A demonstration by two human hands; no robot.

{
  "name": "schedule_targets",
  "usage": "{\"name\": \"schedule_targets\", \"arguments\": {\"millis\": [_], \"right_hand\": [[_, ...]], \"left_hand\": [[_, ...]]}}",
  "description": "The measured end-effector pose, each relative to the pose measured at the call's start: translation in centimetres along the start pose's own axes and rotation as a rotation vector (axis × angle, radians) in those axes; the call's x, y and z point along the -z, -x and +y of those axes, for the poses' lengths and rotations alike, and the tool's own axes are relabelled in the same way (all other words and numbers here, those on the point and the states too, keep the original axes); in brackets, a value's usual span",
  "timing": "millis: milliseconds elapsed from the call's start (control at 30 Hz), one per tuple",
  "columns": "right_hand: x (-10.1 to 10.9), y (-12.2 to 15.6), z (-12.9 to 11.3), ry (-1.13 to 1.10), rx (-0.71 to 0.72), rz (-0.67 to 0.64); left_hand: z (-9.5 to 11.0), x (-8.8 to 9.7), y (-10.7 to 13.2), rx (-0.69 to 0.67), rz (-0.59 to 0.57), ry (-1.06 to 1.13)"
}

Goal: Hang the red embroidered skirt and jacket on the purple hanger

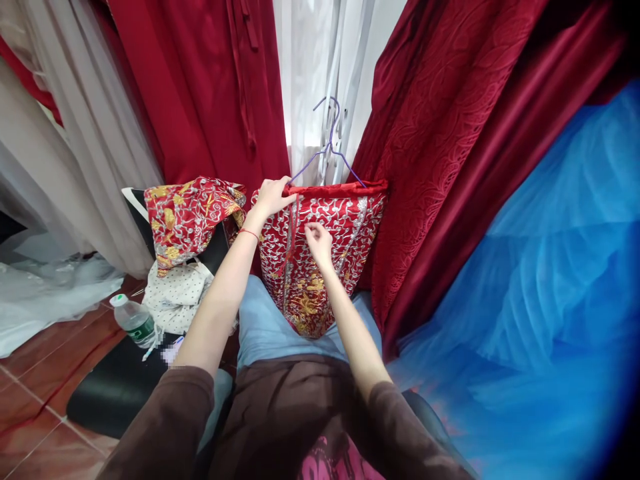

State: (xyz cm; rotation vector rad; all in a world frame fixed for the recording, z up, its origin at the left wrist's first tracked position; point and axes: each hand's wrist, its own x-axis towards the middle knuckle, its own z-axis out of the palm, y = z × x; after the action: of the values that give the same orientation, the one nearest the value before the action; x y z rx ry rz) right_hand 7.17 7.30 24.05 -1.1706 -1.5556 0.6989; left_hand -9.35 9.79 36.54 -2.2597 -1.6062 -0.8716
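A red garment with silver and gold embroidery (320, 267) hangs on a purple wire hanger (331, 133) and drapes down onto my lap. My left hand (273, 199) grips its top left corner at the plain red band, thumb stretched to the right over the front. In front of the upper middle of the cloth, my right hand (319, 240) is closed in a pinch, fingertips near the silver pattern. Whatever sits in that pinch, if anything, is too small to make out. A narrow red strip (293, 233) runs down the garment below my left hand.
Another red embroidered piece (177, 220) lies over a black chair at left, above a dotted white cloth (177, 293). A water bottle (134, 321) stands on a black seat (115, 380). Dark red gowns (200, 87) hang behind; blue tulle (540, 300) fills the right.
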Motion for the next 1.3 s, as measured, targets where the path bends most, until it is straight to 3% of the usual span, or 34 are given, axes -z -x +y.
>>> {"name": "schedule_targets", "arguments": {"millis": [167,333,500,733,933,1100,1300], "right_hand": [[-1.0,-3.2,-4.4,-0.137,0.103,0.030],[-2.5,-3.5,-6.9,0.091,0.107,0.133],[-2.9,-3.0,-8.0,0.217,0.053,0.155],[-3.1,-2.8,-8.1,0.200,0.074,0.219],[-2.5,-3.4,-8.7,-0.012,0.005,0.096],[-1.8,-4.1,-8.9,-0.049,0.018,0.040],[-2.6,-3.6,-7.8,-0.562,-0.168,-0.093]], "left_hand": [[0.6,0.6,0.3,0.026,0.007,0.005],[0.8,0.7,0.3,0.027,0.005,-0.010],[0.9,0.4,0.2,0.050,0.024,-0.038],[1.1,0.3,0.4,0.041,0.046,-0.038],[1.1,0.2,0.4,0.044,0.046,-0.052],[1.1,0.2,0.4,0.051,0.039,-0.061],[1.3,0.0,-0.2,0.118,0.035,-0.173]]}}
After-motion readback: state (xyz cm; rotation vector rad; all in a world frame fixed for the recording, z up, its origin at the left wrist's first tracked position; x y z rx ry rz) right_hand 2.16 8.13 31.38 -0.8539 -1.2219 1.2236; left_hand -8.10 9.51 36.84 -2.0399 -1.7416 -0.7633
